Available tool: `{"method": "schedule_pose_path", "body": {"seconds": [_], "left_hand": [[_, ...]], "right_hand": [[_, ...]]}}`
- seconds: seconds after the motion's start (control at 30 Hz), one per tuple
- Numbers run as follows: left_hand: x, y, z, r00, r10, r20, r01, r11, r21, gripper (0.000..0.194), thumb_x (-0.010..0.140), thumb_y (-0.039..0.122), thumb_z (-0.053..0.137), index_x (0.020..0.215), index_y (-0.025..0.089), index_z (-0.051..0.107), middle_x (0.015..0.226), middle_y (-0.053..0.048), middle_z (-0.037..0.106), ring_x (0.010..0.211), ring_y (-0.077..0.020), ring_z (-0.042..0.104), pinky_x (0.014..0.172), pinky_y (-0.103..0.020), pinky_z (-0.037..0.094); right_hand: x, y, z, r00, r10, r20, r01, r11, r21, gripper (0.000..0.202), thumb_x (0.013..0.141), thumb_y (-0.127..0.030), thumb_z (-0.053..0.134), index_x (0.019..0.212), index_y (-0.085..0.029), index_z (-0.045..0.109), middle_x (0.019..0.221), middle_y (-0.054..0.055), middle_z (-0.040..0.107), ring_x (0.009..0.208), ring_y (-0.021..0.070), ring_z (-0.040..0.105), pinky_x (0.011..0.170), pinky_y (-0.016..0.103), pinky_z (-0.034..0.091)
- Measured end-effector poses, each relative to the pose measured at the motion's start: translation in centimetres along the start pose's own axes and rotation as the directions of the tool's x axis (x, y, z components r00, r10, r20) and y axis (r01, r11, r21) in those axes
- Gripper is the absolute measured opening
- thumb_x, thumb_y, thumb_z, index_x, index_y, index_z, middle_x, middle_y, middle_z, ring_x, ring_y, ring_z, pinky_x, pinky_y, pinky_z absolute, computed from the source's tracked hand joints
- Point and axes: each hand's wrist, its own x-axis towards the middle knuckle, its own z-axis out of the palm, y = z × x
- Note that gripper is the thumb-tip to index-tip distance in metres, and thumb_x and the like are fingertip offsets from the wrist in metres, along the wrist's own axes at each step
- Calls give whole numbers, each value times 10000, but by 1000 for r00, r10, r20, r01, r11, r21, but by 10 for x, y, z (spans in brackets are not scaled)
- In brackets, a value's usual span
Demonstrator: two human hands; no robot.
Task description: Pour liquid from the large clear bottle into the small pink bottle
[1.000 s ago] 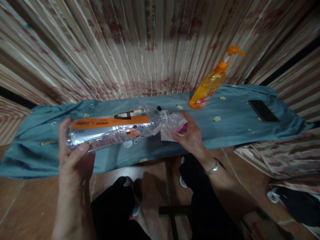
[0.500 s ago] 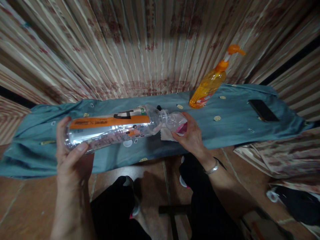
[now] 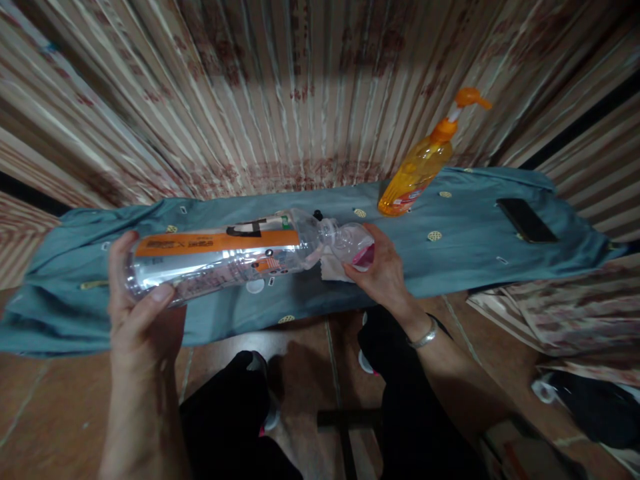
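The bottle (image 3: 225, 257) — likely light, slick, dentable — is best held at its base, where the left hand (image 3: 147, 319) clasps it, the right hand (image 3: 383, 270) pinching a clear piece (image 3: 350, 241).

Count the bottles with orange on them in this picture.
2. The orange-banded clear bottle is held sideways, its base in the left hand; the orange pump bottle stands on the blue-green cloth, beyond the right hand. I see no others.
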Motion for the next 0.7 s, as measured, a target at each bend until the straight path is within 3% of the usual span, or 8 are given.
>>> {"method": "schedule_pose_path", "body": {"seconds": [0.2,0.47,0.57,0.7], "left_hand": [[0,0,0,1000,-6,10,6,1000,-1,766,350,289,970,1086,330,764,972,17,649,886,-186,570,1075,-537,493],[0,-6,-6,1000,-19,7,19,1000,4,767,375,295,960,1113,338,755,991,24,655,892,-160,580,769,-295,519],[0,-5,-6,1000,-22,9,22,1000,3,782,358,307,972,1109,338,754,985,24,649,894,-163,579,801,-311,533],[0,-3,-4,999,-31,9,31,999,18,774,363,315,970,1104,347,751,1010,21,639,910,-177,568,971,-426,528]], "right_hand": [[0,0,-1,999,17,28,-17,1000,8,738,752,-326,735,1409,-184,430,1369,177,633,1300,348,603,1097,577,495],[1,0,-1,999,27,26,-27,999,22,731,761,-335,741,1410,-178,442,1362,174,638,1292,342,608,1100,578,495],[1,-1,-1,999,30,18,-31,999,24,733,742,-321,754,1397,-170,461,1357,175,644,1287,346,613,1095,575,504],[1,-2,-2,998,49,33,-50,998,23,729,748,-336,748,1400,-181,458,1374,169,638,1301,342,605,1109,574,493]]}}
